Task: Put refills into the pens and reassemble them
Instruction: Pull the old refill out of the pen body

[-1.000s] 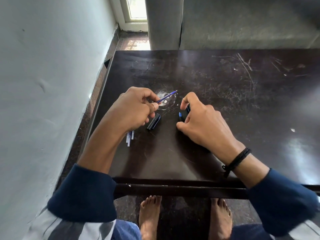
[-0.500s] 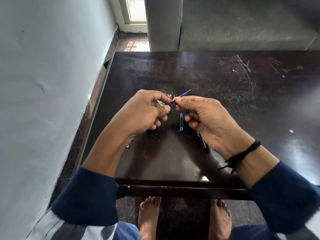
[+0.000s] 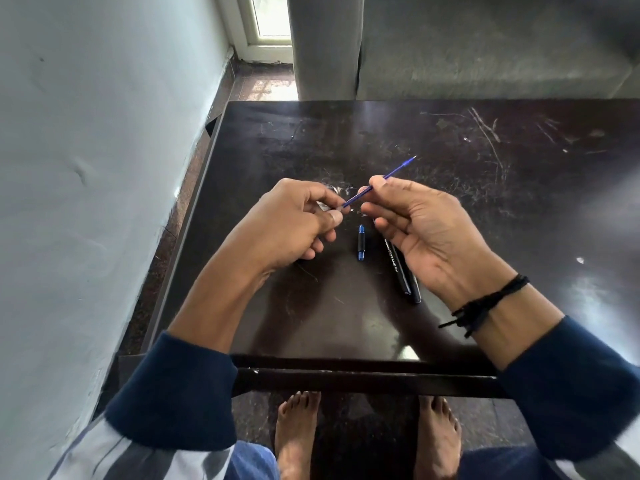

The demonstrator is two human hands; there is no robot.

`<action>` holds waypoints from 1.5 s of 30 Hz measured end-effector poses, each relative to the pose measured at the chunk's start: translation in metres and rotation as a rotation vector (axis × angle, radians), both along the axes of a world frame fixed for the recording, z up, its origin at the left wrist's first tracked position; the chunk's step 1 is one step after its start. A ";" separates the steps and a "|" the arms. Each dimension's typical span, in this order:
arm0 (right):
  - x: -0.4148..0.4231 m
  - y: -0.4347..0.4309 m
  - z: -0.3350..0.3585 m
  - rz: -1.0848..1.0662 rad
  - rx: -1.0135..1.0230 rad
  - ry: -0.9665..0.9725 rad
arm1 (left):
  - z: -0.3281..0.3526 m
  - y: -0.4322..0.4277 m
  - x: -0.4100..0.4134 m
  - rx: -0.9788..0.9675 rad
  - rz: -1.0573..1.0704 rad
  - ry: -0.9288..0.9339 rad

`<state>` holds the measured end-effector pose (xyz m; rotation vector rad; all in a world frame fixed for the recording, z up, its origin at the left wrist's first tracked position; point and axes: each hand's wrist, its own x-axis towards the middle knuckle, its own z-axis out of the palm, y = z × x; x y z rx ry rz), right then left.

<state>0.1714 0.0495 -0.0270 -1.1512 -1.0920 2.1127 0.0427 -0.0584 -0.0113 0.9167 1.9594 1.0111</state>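
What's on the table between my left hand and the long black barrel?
Head view: a short black piece with blue ends lies between the left hand and the black barrel, touching neither.

Single head-worn wide-angle view, facing forward and down, close above table (image 3: 346, 140) near edge.

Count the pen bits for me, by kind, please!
Blue refill: 1
Short blue-and-black piece: 1
Long black barrels: 2
Total: 4
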 end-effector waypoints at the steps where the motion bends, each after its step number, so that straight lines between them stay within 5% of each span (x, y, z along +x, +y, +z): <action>1: 0.001 0.003 0.001 -0.037 0.008 0.006 | 0.000 0.000 0.000 -0.002 -0.002 0.005; 6: 0.009 0.023 0.006 -0.092 0.185 -0.126 | 0.000 -0.003 -0.005 -0.007 0.009 0.045; 13: 0.033 0.052 0.001 0.204 0.922 -0.899 | 0.004 -0.008 -0.015 0.022 0.083 0.055; 18: 0.036 0.046 -0.003 0.442 1.038 -1.160 | -0.003 -0.009 -0.022 0.024 0.132 0.117; 28: 0.033 0.038 0.007 0.386 1.067 -1.121 | 0.006 -0.020 -0.038 0.024 0.256 0.175; 32: 0.019 0.020 0.013 0.295 1.131 -0.934 | 0.009 -0.024 -0.045 0.021 0.309 0.177; 45: -0.039 -0.047 -0.002 0.832 1.420 -0.575 | 0.002 -0.050 -0.065 0.052 0.339 0.282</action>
